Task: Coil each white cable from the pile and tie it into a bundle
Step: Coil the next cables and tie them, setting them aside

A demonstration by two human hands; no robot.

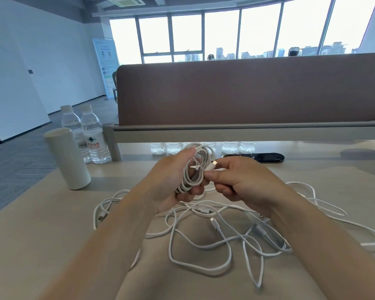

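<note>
A white cable wound into a coil (pixel 200 158) is held up above the desk. My left hand (pixel 171 180) grips the coil, thumb on top and fingers curled under it. My right hand (pixel 238 180) pinches the cable's plug end (pixel 211 166) between thumb and forefinger, right beside the coil. Below my hands a loose pile of white cables (pixel 214 239) lies tangled on the beige desk (pixel 52 224), with several plugs showing.
A white cylindrical cup (pixel 68 158) and two water bottles (pixel 93 135) stand at the left. More bottles (pixel 230 147) line up under the brown partition (pixel 247 94). A black flat object (pixel 266 157) lies behind my right hand.
</note>
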